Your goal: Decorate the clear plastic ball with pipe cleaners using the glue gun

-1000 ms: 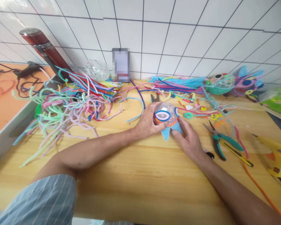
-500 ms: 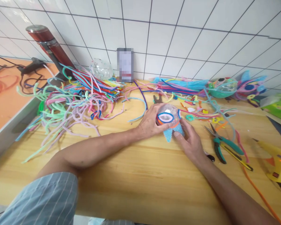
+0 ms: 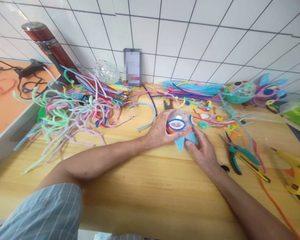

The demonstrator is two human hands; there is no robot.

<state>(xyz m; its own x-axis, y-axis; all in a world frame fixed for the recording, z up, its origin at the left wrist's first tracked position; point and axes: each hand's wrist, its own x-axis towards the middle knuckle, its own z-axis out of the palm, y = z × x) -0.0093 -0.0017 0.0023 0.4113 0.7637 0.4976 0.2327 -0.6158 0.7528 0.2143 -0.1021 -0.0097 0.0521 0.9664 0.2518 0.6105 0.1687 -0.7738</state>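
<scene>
Clear ball (image 3: 185, 115) mid-table (image 3: 130, 186), between both hands. Left hand (image 3: 160, 129) grasps left side, thumb along near face below oval trim (image 3: 177, 124). Right hand (image 3: 203, 146) cups right side, thumb by blue fins (image 3: 180, 144); far fingertips hidden, exact grip unclear. Best kept light: firm squeeze could dislodge trim or bend fins. Steady ball left-handed; support fins near base. Pliers (image 3: 247, 155) near right, well apart.
</scene>
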